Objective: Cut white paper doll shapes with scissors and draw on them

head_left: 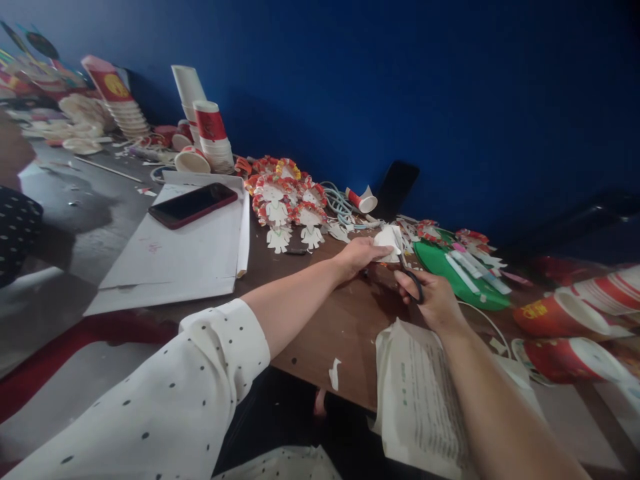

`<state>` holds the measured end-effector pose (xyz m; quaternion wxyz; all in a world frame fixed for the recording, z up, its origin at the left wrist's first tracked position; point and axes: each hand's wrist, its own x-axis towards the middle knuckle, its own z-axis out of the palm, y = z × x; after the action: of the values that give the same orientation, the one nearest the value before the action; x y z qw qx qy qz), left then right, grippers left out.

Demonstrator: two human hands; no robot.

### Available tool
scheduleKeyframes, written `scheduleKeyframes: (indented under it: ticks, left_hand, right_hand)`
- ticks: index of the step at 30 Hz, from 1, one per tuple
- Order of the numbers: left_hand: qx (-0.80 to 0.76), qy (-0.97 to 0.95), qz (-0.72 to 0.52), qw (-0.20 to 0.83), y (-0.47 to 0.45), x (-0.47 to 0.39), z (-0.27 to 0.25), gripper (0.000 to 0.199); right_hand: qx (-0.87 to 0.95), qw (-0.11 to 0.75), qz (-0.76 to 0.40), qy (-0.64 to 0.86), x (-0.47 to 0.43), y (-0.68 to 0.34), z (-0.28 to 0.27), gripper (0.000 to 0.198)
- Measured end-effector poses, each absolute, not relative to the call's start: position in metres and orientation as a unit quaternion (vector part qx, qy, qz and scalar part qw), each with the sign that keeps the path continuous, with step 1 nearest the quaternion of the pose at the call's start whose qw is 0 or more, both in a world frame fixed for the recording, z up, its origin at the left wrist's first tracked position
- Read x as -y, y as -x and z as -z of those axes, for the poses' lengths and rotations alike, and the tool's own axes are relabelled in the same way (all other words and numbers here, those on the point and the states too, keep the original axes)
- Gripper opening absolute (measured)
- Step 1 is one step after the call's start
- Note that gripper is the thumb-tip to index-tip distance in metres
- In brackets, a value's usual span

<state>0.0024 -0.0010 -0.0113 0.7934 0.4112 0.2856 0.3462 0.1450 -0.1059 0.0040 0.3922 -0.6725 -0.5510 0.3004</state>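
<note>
Over the brown table, my left hand (361,257) is closed on a small piece of white paper (388,243), pinching it by its near edge. My right hand (434,298) has its fingers through the black handles of a pair of scissors (416,285). The blades point up and away, against the right side of the paper; how far apart they are I cannot tell. Behind my left hand lies a heap of white paper dolls (277,212) with red and orange frilled edges. Under my right forearm sits a white printed packet (414,393).
A phone (194,204) lies on a white box lid (195,260) at left. Stacked paper cups (214,137) stand at the back. Markers (467,263) rest on a green sheet (440,267). More cups (563,313) lie at right. A dotted sleeve (19,230) of another person shows far left.
</note>
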Motion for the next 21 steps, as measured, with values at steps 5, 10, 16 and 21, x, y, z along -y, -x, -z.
scheduleKeyframes:
  ticks: [5, 10, 16, 21]
  left_hand:
    - [-0.294, -0.411, -0.366, 0.782, -0.005, 0.002, 0.015, 0.011]
    - [-0.292, -0.403, -0.404, 0.768, -0.005, 0.001, 0.015, 0.009]
    - [-0.314, -0.389, -0.441, 0.745, -0.006, -0.006, 0.016, 0.01]
    - [-0.295, -0.391, -0.425, 0.761, -0.004, -0.004, 0.016, 0.011]
  right_hand:
    - [0.537, 0.402, -0.316, 0.67, 0.104, -0.148, 0.0, 0.037]
    - [0.511, 0.415, -0.385, 0.647, 0.102, -0.152, 0.006, 0.04]
    - [0.482, 0.422, -0.436, 0.632, 0.103, -0.153, 0.006, 0.045]
    - [0.486, 0.425, -0.435, 0.627, 0.103, -0.153, 0.006, 0.044]
